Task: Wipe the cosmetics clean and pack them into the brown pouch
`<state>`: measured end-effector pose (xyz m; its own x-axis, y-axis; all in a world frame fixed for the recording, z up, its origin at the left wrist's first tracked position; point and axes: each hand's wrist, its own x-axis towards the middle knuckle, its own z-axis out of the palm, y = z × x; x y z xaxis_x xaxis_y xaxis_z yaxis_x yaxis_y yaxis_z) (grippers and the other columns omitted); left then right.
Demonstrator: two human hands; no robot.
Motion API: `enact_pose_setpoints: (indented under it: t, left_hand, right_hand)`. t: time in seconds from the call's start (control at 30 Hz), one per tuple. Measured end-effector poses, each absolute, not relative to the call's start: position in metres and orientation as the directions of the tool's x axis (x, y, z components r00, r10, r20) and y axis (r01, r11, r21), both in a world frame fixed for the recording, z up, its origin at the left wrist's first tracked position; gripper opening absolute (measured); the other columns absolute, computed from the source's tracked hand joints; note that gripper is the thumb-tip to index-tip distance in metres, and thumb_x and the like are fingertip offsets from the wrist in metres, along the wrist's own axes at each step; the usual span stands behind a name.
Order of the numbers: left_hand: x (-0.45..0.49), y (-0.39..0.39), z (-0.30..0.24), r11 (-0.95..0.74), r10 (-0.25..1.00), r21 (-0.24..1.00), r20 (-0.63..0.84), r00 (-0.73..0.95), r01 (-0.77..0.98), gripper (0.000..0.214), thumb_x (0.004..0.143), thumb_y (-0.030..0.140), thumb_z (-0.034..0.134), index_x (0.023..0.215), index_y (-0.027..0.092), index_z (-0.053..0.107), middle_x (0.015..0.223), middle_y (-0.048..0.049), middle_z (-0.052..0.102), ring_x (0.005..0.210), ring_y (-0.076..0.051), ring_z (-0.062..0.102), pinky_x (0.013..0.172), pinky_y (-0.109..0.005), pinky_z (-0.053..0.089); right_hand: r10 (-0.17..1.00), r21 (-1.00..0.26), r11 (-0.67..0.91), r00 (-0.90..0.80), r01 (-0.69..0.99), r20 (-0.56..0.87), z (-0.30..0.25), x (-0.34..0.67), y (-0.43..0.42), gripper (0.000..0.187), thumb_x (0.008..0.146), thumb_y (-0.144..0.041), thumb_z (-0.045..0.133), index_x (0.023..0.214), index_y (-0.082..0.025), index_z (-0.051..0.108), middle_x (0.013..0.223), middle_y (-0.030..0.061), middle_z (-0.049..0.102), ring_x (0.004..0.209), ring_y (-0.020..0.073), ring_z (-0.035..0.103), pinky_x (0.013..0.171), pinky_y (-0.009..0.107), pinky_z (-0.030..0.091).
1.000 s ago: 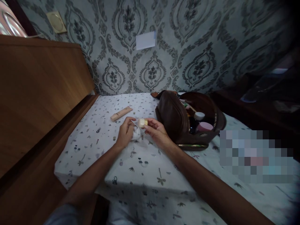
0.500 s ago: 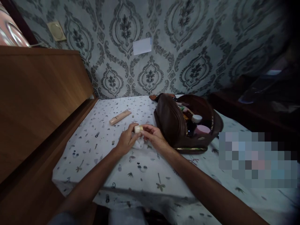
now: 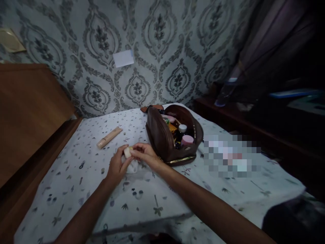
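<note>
Both of my hands meet over the patterned sheet around a small cream jar [image 3: 127, 151]. My left hand [image 3: 117, 166] pinches the jar from the left and also has a white cloth or pad [image 3: 132, 166] under its fingers. My right hand [image 3: 145, 156] grips the jar's right end with closed fingers. Just to the right stands an open brown cosmetic bag [image 3: 165, 139] holding several small bottles and jars, among them a pink-lidded jar [image 3: 187, 139]. A beige tube [image 3: 109, 137] lies on the sheet behind my left hand.
A wooden headboard [image 3: 27, 112] rises along the left. Patterned wallpaper with a white paper slip [image 3: 123, 58] closes the back. A dark wooden shelf [image 3: 248, 118] with a bottle [image 3: 226, 91] runs along the right. A blurred patch lies right of the bag.
The view has swung to the right, so the bag, hands and tube now sit further left in the picture. Both hands stay closed round the small jar, a little lower than before.
</note>
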<state>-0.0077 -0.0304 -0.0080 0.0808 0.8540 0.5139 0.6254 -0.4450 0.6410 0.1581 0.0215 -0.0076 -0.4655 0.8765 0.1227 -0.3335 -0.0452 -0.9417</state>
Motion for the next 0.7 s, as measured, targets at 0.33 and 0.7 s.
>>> enact_pose_setpoints:
  t: [0.33, 0.7]
  left_hand:
    - [-0.014, -0.035, -0.019, -0.548, 0.644, 0.333, 0.754, 0.132, 0.767, 0.039, 0.098, 0.041, 0.058, 0.132, 0.025, 0.049, 0.11, -0.0067, 0.075, 0.09, -0.023, 0.078, 0.075, -0.035, 0.065]
    - [-0.013, -0.035, -0.022, -0.544, 0.755, 0.344, 0.599, 0.268, 0.765, 0.036, 0.093, 0.034, 0.06, 0.129, 0.035, 0.055, 0.086, 0.0032, 0.076, 0.073, -0.022, 0.078, 0.062, -0.028, 0.062]
  right_hand:
    - [0.872, -0.971, 0.094, -0.453, -0.221, 0.188, 0.027, 0.174, -0.002, 0.042, 0.065, -0.055, 0.086, 0.085, -0.024, 0.067, 0.077, -0.0018, 0.065, 0.071, 0.0153, 0.057, 0.066, 0.031, 0.047]
    - [0.794, -0.648, 0.606, -0.308, 0.462, 0.524, 0.13, 0.335, 0.003, 0.033, 0.083, -0.037, 0.076, 0.114, -0.027, 0.072, 0.095, 0.0012, 0.072, 0.076, 0.0169, 0.063, 0.065, 0.029, 0.047]
